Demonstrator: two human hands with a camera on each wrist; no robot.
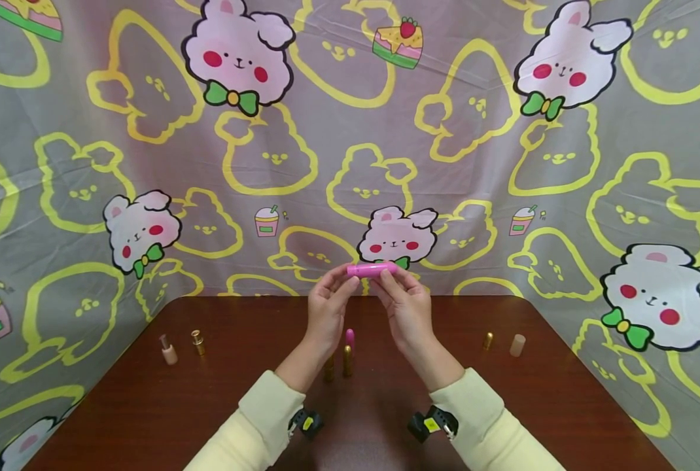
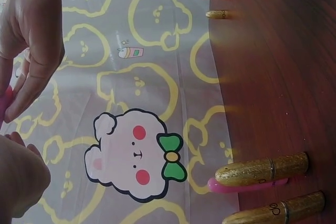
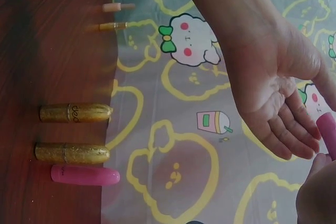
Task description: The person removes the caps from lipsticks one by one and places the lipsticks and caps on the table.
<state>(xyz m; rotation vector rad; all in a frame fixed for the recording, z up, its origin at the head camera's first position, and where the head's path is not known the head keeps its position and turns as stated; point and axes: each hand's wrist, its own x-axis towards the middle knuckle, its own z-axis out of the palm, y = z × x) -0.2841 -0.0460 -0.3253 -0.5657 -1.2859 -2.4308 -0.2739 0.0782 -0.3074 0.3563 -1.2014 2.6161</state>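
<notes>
Above the table, both hands hold a pink lipstick tube level. The left hand pinches its left end between thumb and fingers. At the right end, the right hand grips it the same way. Only a bit of the tube shows at the edge of each wrist view. Below the hands stand two gold lipstick tubes and another pink lipstick tube, all upright. The left forearm partly hides one gold tube in the head view.
On the left of the brown table stand an uncapped pale lipstick and an uncapped gold lipstick base. On the right are a small gold cap and a pale cap. A patterned cloth hangs behind.
</notes>
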